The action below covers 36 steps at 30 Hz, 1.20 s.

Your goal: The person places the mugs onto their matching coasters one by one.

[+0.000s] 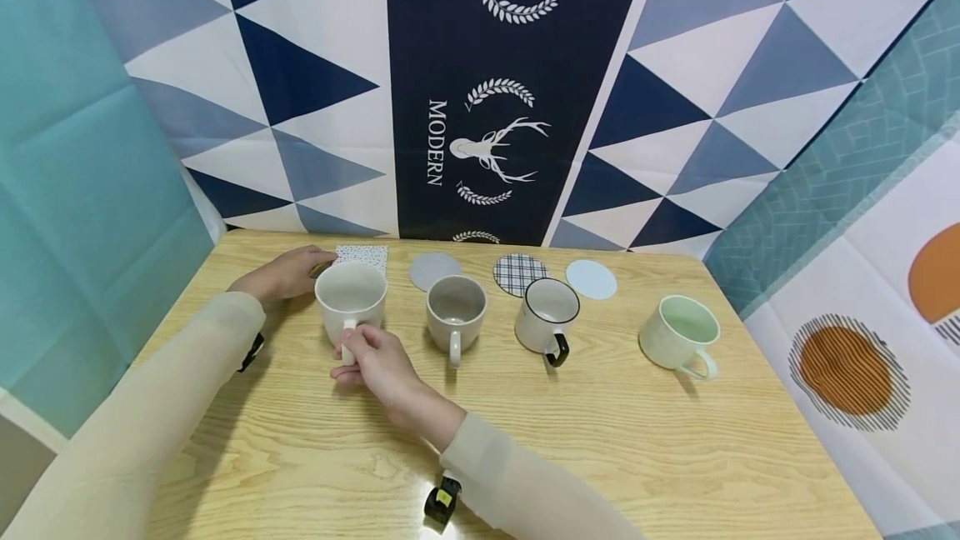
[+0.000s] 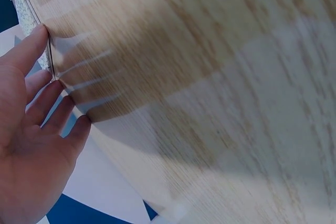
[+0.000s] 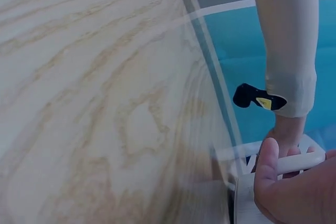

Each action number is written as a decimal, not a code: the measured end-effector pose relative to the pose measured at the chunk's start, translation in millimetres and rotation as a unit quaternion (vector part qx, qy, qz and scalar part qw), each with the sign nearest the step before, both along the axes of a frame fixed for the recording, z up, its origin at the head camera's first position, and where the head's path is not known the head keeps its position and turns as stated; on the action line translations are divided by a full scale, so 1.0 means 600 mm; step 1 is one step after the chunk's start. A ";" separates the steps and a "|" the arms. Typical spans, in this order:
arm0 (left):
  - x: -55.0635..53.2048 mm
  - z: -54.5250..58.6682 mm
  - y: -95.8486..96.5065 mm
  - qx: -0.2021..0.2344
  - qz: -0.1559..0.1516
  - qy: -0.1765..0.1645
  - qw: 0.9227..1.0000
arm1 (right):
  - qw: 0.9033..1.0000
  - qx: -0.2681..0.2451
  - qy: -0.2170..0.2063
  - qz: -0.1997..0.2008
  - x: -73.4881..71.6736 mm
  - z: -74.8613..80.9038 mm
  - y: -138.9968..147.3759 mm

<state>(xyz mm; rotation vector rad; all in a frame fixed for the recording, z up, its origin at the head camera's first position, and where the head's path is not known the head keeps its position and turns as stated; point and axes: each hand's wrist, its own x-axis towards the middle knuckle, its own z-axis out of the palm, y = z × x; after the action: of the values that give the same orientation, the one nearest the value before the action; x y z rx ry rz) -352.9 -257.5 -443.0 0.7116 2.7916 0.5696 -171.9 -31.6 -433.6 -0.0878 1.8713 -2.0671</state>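
Observation:
At the left of the table, my right hand (image 1: pixel 382 365) pinches the handle of a large white mug (image 1: pixel 351 294). The right wrist view shows the thumb and fingers around that pale handle (image 3: pixel 302 162). Behind the mug lies a square speckled coaster (image 1: pixel 363 255), partly hidden by it. My left hand (image 1: pixel 288 272) is at the coaster's left side. In the left wrist view, the thumb and index fingertip of that hand (image 2: pixel 37 145) pinch the edge of the speckled coaster (image 2: pixel 23 17), while the other fingers spread beside it.
To the right stand a grey mug (image 1: pixel 456 315), a white mug with black rim (image 1: pixel 547 319) and a pale green mug (image 1: pixel 675 336). A grey round coaster (image 1: pixel 431 269), a plaid one (image 1: pixel 517 273) and a light blue one (image 1: pixel 591 279) lie behind. Patterned cloth (image 1: pixel 322 107) hangs at the table's back.

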 end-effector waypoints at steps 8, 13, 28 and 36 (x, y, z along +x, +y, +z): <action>0.004 0.004 -0.003 0.009 -0.012 0.013 1.000 | 1.000 0.003 0.005 -0.018 -0.015 0.004 0.006; 0.003 0.005 -0.001 0.015 -0.015 0.014 1.000 | 0.999 0.008 0.015 -0.028 -0.027 0.008 0.008; 0.004 0.005 -0.002 0.009 0.003 -0.001 1.000 | 0.997 0.022 0.042 -0.058 -0.073 0.037 0.007; 0.005 0.006 -0.002 0.011 0.000 -0.003 1.000 | 0.994 0.048 0.054 -0.077 -0.096 0.035 -0.004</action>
<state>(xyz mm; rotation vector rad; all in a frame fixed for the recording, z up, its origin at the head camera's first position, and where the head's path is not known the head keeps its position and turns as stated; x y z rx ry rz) -350.0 -259.0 -439.3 0.7128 2.7845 0.6010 -229.7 -33.9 -412.5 -0.0336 2.0988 -2.1064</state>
